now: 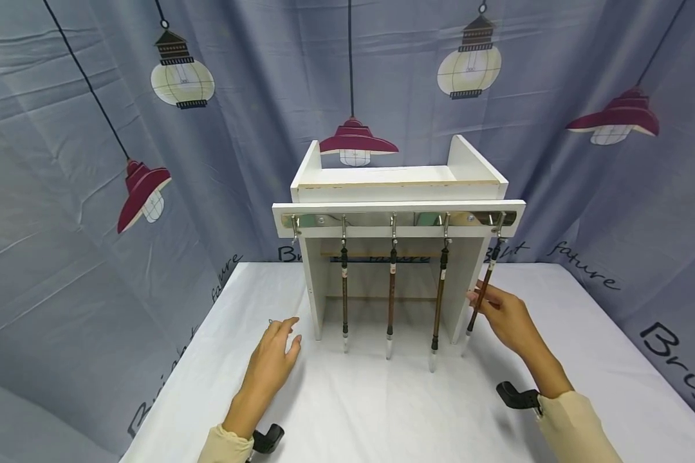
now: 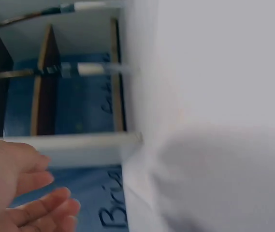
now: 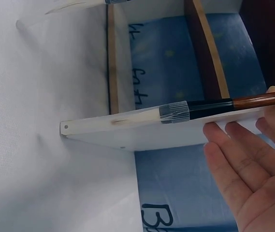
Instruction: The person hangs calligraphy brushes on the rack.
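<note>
Calligraphy brushes with brown handles and clear caps hang tip down from a hooked metal rail. My right hand pinches the rightmost brush by its handle. That brush tilts, its top at the rightmost hook. In the right wrist view, its pale bristles show inside the clear cap, and the other fingers stretch out below the handle. To the left of the rack, my left hand hovers over the table with fingers loosely bent, holding nothing. Three more brushes, including the middle brush, hang in a row.
A white wooden rack with an upper tray and side panels carries the rail. It stands on a white-covered table. Behind hangs a blue-grey curtain printed with lamps. Black camera mounts stick out from both wrists.
</note>
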A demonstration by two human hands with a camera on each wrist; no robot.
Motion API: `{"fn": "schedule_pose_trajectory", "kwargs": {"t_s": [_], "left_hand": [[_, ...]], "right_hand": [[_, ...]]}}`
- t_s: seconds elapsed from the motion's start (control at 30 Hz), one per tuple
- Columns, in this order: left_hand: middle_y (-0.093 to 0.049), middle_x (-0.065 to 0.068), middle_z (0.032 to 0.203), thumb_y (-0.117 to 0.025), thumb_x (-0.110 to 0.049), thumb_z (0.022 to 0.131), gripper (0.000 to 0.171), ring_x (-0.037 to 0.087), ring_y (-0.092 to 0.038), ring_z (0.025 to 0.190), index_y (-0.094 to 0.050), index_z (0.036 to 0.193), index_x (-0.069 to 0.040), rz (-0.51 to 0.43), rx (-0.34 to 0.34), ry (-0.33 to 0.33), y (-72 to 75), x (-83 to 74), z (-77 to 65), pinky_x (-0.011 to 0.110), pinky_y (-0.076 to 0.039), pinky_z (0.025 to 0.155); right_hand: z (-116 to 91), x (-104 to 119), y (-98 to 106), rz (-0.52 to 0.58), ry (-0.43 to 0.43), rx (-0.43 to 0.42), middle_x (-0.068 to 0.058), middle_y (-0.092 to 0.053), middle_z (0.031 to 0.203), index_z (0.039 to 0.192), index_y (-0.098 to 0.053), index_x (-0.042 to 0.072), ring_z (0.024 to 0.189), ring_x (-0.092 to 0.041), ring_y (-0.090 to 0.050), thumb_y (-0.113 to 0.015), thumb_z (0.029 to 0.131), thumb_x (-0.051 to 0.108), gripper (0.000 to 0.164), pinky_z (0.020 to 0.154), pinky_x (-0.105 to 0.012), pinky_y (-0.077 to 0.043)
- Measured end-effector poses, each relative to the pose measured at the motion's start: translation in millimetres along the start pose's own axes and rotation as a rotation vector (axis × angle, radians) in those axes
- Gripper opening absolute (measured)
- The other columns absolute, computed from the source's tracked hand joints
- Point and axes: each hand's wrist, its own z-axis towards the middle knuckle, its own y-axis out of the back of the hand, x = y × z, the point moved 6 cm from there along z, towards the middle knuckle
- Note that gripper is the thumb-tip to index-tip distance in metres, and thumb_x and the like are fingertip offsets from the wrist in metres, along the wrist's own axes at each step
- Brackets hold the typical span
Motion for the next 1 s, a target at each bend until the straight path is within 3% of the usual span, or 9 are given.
{"fn": "schedule_pose_trajectory", "kwargs": {"t_s": [0.27,0.53,0.73,1.0], "left_hand": [[-0.061,0.022,0.115,-0.081,0.0,0.09,0.051,0.036,-0.06,0.097,-0.068,0.138,-0.005,0.1,0.033,-0.061,4.0,35.9,-22.8,0.051,-0.053,0.079],[-0.058,0.027,0.122,-0.077,-0.007,0.095,0.053,0.039,-0.057,0.102,-0.06,0.145,0.0,0.105,0.17,0.08,10.1,68.2,-34.8,0.054,-0.05,0.082],[-0.058,0.031,0.121,-0.075,-0.004,0.096,0.052,0.045,-0.059,0.107,-0.059,0.145,0.004,0.118,0.24,0.103,15.6,78.1,-41.6,0.058,-0.055,0.084],[-0.058,0.027,0.113,-0.072,-0.001,0.097,0.049,0.037,-0.06,0.1,-0.059,0.144,0.004,0.107,0.28,0.152,14.7,86.7,-43.1,0.054,-0.058,0.081]], "right_hand": [[0.8,-1.3,0.9,-0.01,-0.009,0.004,-0.031,-0.067,0.132,0.147,-0.055,-0.01,0.122,-0.05,-0.066,-0.056,0.111,0.039,0.06,0.101,-0.067,-0.053],[0.5,-1.9,0.3,-0.004,-0.022,0.011,-0.032,-0.065,0.136,0.146,-0.054,-0.011,0.123,-0.051,-0.065,-0.055,0.111,0.041,0.063,0.103,-0.068,-0.052],[-0.6,-3.9,-1.1,-0.017,-0.025,0.016,-0.03,-0.07,0.129,0.148,-0.054,-0.008,0.122,-0.05,-0.066,-0.054,0.111,0.042,0.063,0.101,-0.068,-0.053],[0.4,-4.7,-1.6,-0.011,-0.04,0.029,-0.03,-0.068,0.133,0.149,-0.053,-0.008,0.125,-0.052,-0.063,-0.054,0.111,0.044,0.065,0.103,-0.069,-0.051]]}}
